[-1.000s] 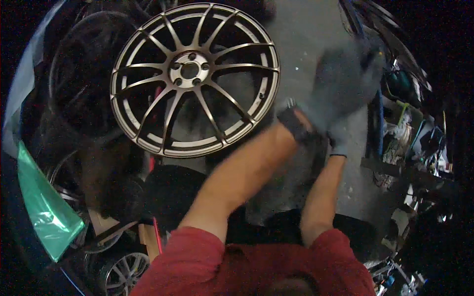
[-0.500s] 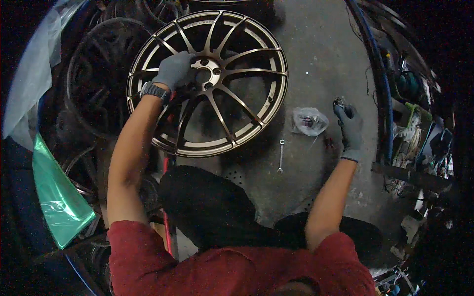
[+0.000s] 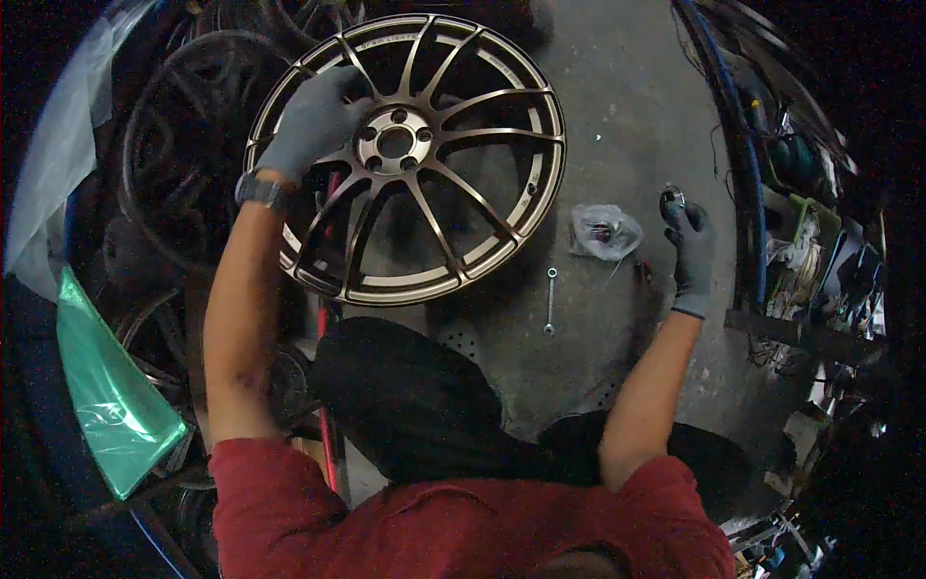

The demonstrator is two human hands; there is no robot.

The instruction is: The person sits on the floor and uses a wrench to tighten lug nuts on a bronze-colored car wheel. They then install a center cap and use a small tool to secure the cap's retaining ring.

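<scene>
A bronze multi-spoke car wheel [image 3: 394,176] lies face up in front of me, its hub and lug holes uncovered. My left hand [image 3: 323,121], in a grey glove, rests on the spokes left of the hub; its fingertips bend down beside a spoke and are partly hidden. Off to the right, clear of the wheel, my gloved right hand [image 3: 689,241] is closed on a small round shiny metal piece [image 3: 672,196] between thumb and fingers. Nearest to that hand is a clear plastic bag [image 3: 606,234] with small dark parts inside.
A combination wrench [image 3: 551,301] lies on the grey concrete floor between the wheel and my right forearm. Dark wheels [image 3: 207,145] are stacked at the left, near green plastic film [image 3: 111,396]. A red bar [image 3: 326,405] runs by my leg. Cluttered shelving [image 3: 810,251] lines the right.
My left hand has slid left, off the hub onto the spokes, uncovering the hub's left side. My right hand has shifted slightly, turning the small metal piece more into view.
</scene>
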